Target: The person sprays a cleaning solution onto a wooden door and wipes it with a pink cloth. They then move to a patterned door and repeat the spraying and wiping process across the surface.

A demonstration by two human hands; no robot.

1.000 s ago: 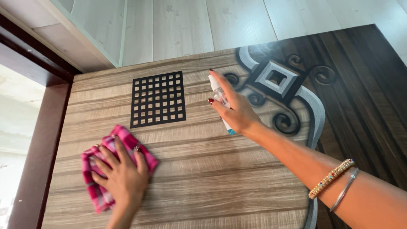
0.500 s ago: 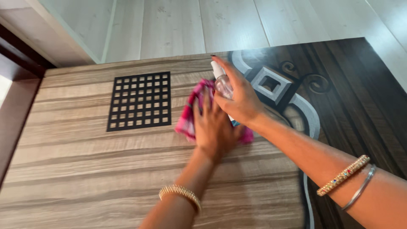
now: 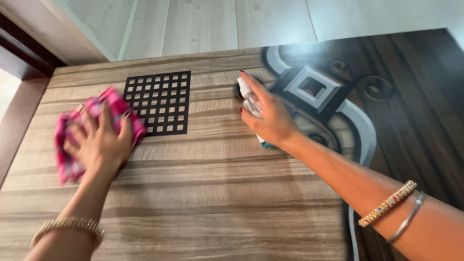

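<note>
Since a moment ago my left hand (image 3: pixel 99 140) has swept the pink checked cloth (image 3: pixel 67 145) left, pressing it flat beside the black square grid (image 3: pixel 158 103). My right hand (image 3: pixel 270 118) grips a clear spray bottle (image 3: pixel 250 102) with a white nozzle against the wood-grain door (image 3: pixel 217 193).

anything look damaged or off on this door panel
Nothing stands out. The wood-grain panel shows no scratches or drips; the left hand presses a pink cloth flat, the right hand holds a spray bottle.
</note>
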